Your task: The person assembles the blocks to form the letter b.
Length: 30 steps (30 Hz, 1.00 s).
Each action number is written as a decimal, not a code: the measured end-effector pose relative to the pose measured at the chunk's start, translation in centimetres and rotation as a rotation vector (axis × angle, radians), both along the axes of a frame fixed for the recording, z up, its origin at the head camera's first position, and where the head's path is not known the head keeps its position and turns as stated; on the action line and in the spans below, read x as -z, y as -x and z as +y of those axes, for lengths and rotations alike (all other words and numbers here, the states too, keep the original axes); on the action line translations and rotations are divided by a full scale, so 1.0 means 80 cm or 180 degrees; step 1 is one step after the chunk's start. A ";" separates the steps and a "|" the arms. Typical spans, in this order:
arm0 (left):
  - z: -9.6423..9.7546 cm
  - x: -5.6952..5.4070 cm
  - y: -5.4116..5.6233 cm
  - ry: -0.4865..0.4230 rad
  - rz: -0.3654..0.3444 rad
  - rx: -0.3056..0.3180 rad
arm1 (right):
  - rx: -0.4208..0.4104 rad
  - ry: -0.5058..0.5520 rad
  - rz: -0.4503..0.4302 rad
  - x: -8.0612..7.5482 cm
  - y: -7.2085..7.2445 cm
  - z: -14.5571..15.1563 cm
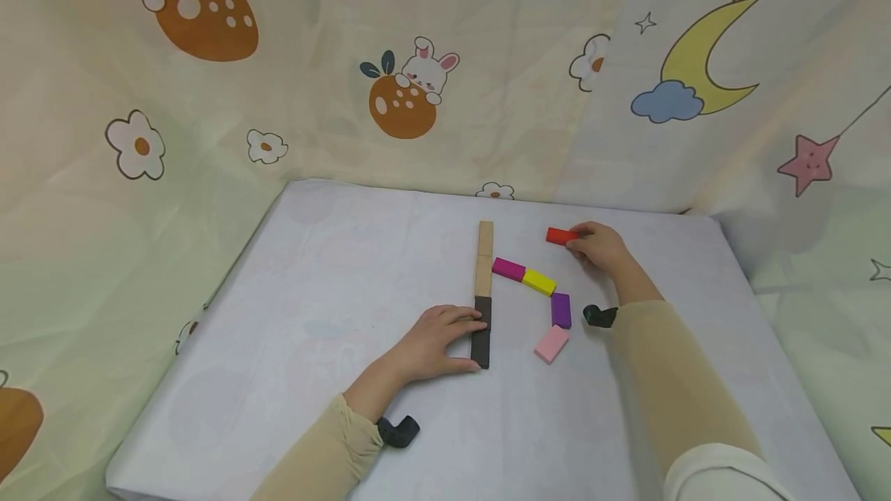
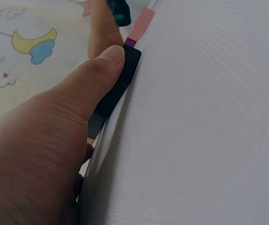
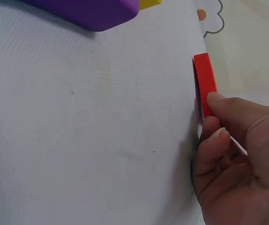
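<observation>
My right hand (image 1: pixel 600 246) pinches one end of a red block (image 1: pixel 559 236) at the far right of the group; the right wrist view shows thumb and fingertips on this red block (image 3: pixel 205 77), low over the cloth. My left hand (image 1: pixel 440 340) rests beside two black blocks (image 1: pixel 481 348) set end to end, its fingertips on them and its thumb at the near end. Beyond them, two wooden blocks (image 1: pixel 484 253) carry on the same straight line. From that line curve a magenta block (image 1: pixel 509 269), a yellow block (image 1: pixel 539 282), a purple block (image 1: pixel 561 311) and a pink block (image 1: pixel 552 345).
A white cloth (image 1: pixel 334 253) covers the table, whose back edge meets a hanging printed curtain (image 1: pixel 515 99). Small black devices show at both wrists, one (image 1: pixel 399 432) at the left and one (image 1: pixel 600 316) at the right, near the purple block.
</observation>
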<state>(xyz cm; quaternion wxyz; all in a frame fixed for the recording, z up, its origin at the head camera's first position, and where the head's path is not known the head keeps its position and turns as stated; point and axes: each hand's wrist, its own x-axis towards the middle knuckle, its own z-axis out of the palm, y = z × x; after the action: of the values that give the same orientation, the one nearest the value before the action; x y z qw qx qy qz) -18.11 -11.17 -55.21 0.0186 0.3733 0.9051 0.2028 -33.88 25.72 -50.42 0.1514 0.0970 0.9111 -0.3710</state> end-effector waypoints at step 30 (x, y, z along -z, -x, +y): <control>0.001 0.001 0.000 -0.0034 -0.0010 -0.0015 | -0.0601 0.0011 0.0370 -0.016 -0.117 -0.029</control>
<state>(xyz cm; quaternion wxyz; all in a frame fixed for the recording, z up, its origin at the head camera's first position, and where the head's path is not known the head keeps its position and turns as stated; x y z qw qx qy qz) -18.14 -11.12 -55.32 0.0175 0.3710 0.9048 0.2083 -24.54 23.37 -49.15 0.1327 -0.0112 0.9228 -0.3616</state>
